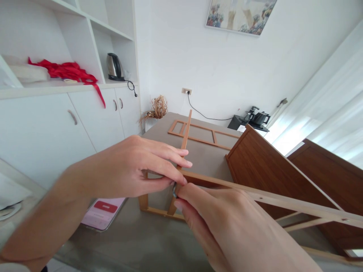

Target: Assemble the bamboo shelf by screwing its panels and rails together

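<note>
Left hand [133,166]: at frame [272,199], grip unclear | Right hand [224,213]: pinching metal piece [174,191], 6 o'clock | Frame: from 6 toward 4 o'clock | Tip: keep piece straight, frame steady

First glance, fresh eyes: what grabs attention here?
Probably the left hand and right hand, meeting mid-picture at a small metal piece by the wooden frame. Next, the bright red ribbon heaped on the upper-left shelf, one end hanging over the edge. Then the big brown panels on the right.
</note>
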Motion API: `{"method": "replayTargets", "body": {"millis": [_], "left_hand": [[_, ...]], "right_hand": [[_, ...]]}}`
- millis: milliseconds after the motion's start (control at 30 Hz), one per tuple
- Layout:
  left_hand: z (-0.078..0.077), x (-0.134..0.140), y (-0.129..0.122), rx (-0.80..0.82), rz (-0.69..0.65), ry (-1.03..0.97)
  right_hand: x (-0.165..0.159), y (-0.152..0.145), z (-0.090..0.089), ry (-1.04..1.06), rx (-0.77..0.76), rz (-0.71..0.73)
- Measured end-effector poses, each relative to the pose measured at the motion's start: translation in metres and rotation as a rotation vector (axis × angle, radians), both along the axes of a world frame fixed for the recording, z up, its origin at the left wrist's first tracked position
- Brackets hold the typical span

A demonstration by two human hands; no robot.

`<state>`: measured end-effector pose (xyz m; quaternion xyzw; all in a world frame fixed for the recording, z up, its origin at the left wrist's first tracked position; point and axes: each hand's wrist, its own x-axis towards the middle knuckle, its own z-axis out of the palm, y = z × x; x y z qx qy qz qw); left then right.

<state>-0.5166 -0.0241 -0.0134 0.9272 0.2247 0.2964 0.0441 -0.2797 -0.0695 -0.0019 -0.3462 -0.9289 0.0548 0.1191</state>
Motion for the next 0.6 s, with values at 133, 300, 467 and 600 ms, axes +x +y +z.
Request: {"method": "replayTargets", "body": {"millis": [133, 300, 467, 600], "left_hand": [[0.0, 0.0, 0.0, 0.0, -0.003, 0.001], [0.0, -0.001, 0.0, 0.016, -0.013, 0.013], [-0.002, 0.0, 0.0, 0.062, 0.003, 0.029], [-0.003, 0.0, -0.001, 0.023, 0.081, 0.0]], "right_hand": [[0.004, -0.004, 0.004, 0.058, -0.016, 0.025], [0.017, -0.004, 0.009, 0.153, 0.057, -0.001], [0.023, -0.002, 0.009, 0.174, 0.08, -0.052], [0.02, -0.002, 0.01, 0.133, 0.034, -0.02]]}}
